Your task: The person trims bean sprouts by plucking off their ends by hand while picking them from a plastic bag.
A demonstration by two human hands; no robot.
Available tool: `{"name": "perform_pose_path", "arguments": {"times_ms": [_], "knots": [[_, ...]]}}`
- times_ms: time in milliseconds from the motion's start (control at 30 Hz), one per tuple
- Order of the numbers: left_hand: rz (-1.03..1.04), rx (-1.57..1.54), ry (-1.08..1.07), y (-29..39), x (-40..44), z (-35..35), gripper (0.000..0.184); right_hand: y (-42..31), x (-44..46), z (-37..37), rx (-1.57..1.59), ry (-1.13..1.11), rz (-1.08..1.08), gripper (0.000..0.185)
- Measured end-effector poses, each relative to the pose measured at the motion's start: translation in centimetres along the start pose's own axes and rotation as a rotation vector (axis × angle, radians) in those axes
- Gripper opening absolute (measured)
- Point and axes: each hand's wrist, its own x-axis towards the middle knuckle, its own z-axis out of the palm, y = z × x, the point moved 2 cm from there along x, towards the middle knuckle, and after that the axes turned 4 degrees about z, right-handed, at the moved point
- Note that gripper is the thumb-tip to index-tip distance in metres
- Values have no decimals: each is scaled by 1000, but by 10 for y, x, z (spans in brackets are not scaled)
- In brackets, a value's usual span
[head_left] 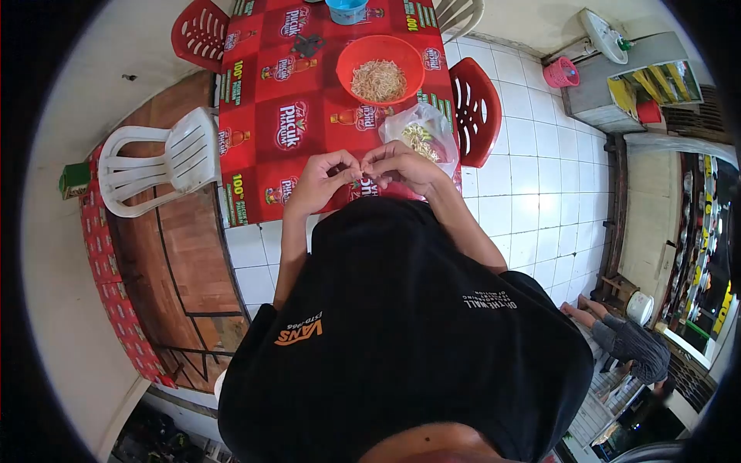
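My left hand [326, 182] and my right hand [407, 167] meet above the near edge of the table, fingertips pinched close together. Whatever lies between the fingers is too small to make out. Just beyond my right hand lies a clear plastic bag [434, 122], open, with pale yellow-green bean sprouts [417, 142] inside. Farther up the table stands a red plastic basin [348, 60] holding a heap of what look like bean sprouts [378, 80], thin and pale brown.
A red patterned cloth covers the table [258, 100]. At its far end sit a blue container [347, 11] and a small dark object [308, 45]. Red chairs [476, 112] and a white chair [147, 162] flank it. Another person [629, 347] is at the far right.
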Motion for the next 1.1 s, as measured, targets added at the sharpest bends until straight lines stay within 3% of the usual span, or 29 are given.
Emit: {"name": "perform_pose_path", "arguments": {"times_ms": [200,500,600,733,867,1100], "knots": [[75,256,60,15,-1,4,9,20,8,-13,101,-146,109,12],[126,212,42,17,0,6,7,17,1,6,372,-154,198,14],[84,56,120,-1,-2,5,8,35,11,-23,90,-24,131,13],[53,87,265,-3,-6,-3,9,45,28,-48,-428,294,106,18],[34,217,355,-31,-10,-18,10,72,71,-68,-637,347,-19,19],[-16,299,442,-46,-9,-20,12,105,117,-93,-1021,379,-8,18]]}}
